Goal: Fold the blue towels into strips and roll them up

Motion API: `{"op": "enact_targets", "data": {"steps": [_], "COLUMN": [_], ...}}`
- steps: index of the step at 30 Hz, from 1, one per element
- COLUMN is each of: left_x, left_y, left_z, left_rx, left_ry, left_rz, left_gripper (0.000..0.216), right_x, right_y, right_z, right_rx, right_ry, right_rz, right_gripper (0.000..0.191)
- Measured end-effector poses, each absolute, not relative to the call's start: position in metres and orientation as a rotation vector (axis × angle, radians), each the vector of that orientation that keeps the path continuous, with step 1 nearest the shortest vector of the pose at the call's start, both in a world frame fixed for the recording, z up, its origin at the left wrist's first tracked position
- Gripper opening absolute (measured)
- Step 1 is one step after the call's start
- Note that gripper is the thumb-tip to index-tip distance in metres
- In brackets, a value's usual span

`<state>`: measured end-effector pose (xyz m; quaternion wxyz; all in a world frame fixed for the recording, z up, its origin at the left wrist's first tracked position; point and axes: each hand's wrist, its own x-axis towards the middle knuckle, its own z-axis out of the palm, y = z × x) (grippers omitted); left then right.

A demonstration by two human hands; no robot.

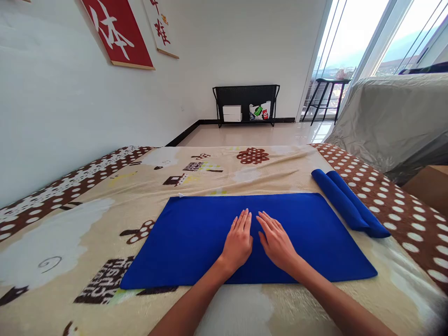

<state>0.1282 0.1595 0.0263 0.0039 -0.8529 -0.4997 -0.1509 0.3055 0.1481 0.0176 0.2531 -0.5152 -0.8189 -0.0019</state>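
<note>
A blue towel (189, 238) lies spread flat as a wide rectangle on a patterned blanket (238, 179). My left hand (240, 237) rests palm down near the middle of the towel, its fingers stretched out and pointing away from me. Beside it, my right hand (276, 237) also lies flat on the cloth, fingers extended and angled toward the left. A narrow gap of blue cloth separates the two hands. Neither one grips anything. To the right of the towel lie two blue rolls of cloth (345, 200), side by side and slanting.
The blanket has a brown polka-dot border (392, 200). Beyond it, a black rack (247, 98) with white boxes (232, 113) stands by the wall. A sheet-covered bulky object (395, 112) and a cardboard box (429, 186) are at the right, with a black stool (327, 95) behind.
</note>
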Motion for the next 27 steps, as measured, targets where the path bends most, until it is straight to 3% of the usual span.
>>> {"op": "enact_targets", "data": {"steps": [5,19,27], "left_x": [0.137,0.134,0.132], "left_y": [0.156,0.157,0.155], "left_z": [0.002,-0.001,-0.001], "left_rx": [-2.686,-2.639,-2.65], "left_ry": [-1.54,-1.501,-1.515], "left_rz": [-0.42,-0.429,-0.461], "left_gripper": [0.054,0.062,0.065], "right_x": [0.287,0.298,0.43], "right_y": [0.144,0.141,0.119], "right_z": [-0.012,-0.015,-0.033], "right_rx": [-1.363,-1.427,-1.772], "right_ry": [-2.306,-2.32,-2.177], "right_rz": [0.031,-0.007,-0.057], "right_gripper": [0.063,0.066,0.057]}}
